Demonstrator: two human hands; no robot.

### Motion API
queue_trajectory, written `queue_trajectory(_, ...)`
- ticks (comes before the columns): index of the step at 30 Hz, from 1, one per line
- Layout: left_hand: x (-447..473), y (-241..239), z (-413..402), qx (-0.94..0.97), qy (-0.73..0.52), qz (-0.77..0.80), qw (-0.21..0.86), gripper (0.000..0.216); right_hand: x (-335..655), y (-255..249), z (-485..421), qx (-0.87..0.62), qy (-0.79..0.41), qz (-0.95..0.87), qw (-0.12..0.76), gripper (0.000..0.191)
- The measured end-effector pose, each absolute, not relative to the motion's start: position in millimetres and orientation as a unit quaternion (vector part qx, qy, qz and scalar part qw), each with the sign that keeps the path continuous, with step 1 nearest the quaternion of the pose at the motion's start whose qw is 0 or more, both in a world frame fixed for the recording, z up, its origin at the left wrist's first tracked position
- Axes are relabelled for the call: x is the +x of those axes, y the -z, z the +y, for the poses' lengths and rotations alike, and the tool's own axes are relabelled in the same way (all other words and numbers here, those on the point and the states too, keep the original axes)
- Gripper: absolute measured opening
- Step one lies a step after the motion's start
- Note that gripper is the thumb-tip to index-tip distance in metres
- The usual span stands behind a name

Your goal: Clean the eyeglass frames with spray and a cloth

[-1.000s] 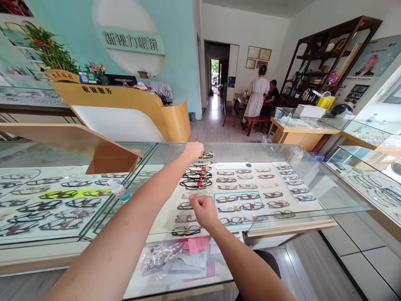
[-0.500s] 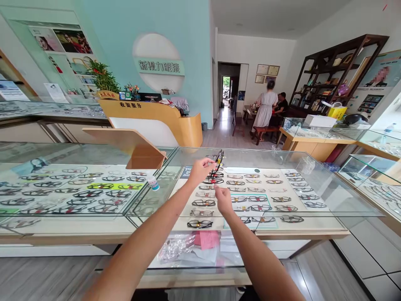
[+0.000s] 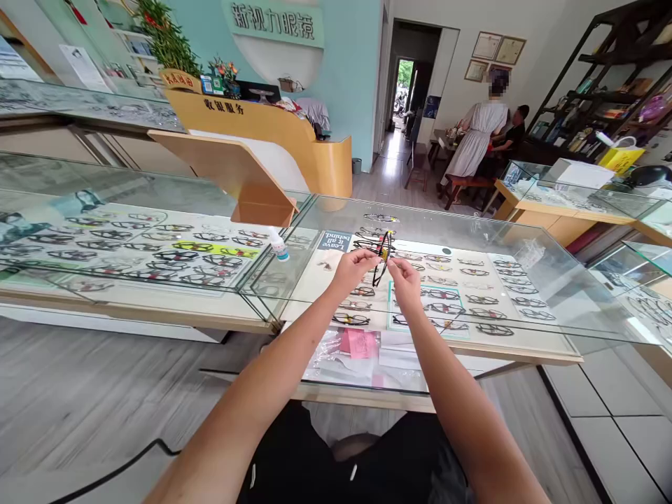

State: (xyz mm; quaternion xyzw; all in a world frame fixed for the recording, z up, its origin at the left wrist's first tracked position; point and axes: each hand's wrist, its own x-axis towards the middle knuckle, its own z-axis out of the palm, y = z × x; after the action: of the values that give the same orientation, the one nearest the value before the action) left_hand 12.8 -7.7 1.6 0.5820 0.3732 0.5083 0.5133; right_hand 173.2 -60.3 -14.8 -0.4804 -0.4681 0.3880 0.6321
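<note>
Above the glass display counter [image 3: 483,220], a pair of dark-framed eyeglasses [image 3: 377,274] stands on edge between my two hands. A yellow tag shows at its middle. My left hand [image 3: 351,273] pinches the frame from the left with thumb and fingertips. From the right, the fingertips of my right hand [image 3: 407,285] are closed on the frame's other side. Rows of other eyeglasses [image 3: 483,299] lie inside the case below and around my hands. A printed card [image 3: 336,241] lies in the case left of the held pair.
A small white bottle [image 3: 278,245] stands on the glass to the left, near a tilted wooden board [image 3: 225,164]. Pink and clear packets [image 3: 360,343] lie in the near lower part. Two people [image 3: 480,133] are at a table in the back, beside a wooden bench [image 3: 467,189].
My right hand has come up to the eyeglasses and now grips them along with my left hand. My view has tilted downward, showing my lap and more floor.
</note>
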Motion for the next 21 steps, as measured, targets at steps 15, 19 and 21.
queue_trajectory(15,13.9,1.3,-6.0,0.592,-0.503,0.374,0.506,0.048,177.4,9.7,-59.5,-0.486,-0.39,-0.477,0.62,0.054)
queue_trajectory(19,15.1,0.1,-8.2,0.599,-0.506,0.379,0.491,0.047,176.7,10.1,-59.5,-0.497,-0.382,-0.481,0.613,0.055)
queue_trajectory(21,15.5,-0.2,-8.9,0.601,-0.507,0.38,0.488,0.046,176.3,10.4,-59.4,-0.498,-0.376,-0.485,0.612,0.055)
